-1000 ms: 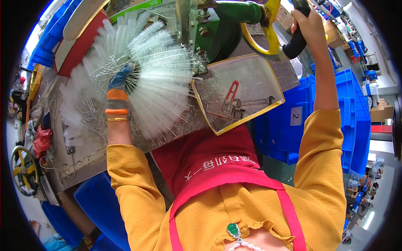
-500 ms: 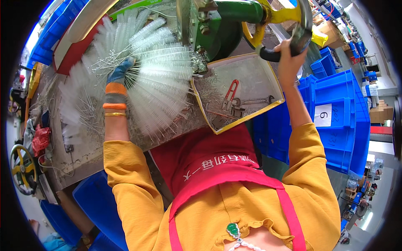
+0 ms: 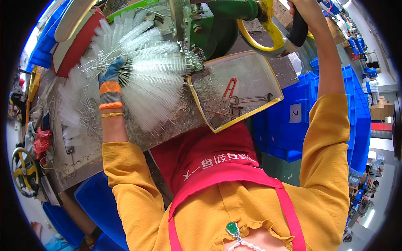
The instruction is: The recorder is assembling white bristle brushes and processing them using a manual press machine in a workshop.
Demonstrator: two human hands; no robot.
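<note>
My left hand (image 3: 112, 71), in a blue glove with an orange and grey cuff, is closed round the wire stems of a fanned bunch of clear-white bristle tube brushes (image 3: 157, 65). The brush tips on the right reach the metal fixture of a green press (image 3: 220, 31). At the upper right, my bare right hand (image 3: 309, 14) grips the black handle (image 3: 298, 30) of the press's yellow-spoked handwheel (image 3: 274, 35); some fingers are cut off by the frame's top edge.
A shallow yellow-edged tray (image 3: 274, 101) holds red-handled pliers (image 3: 228, 92), a wrench (image 3: 255, 99) and metal scraps. Blue crates (image 3: 276, 138) stand to the right. Wire bits litter the workbench (image 3: 79, 167). A red box (image 3: 77, 44) stands behind the brushes.
My right hand has swung the handwheel's black handle up and away from me. My left hand has shifted slightly left with the brushes.
</note>
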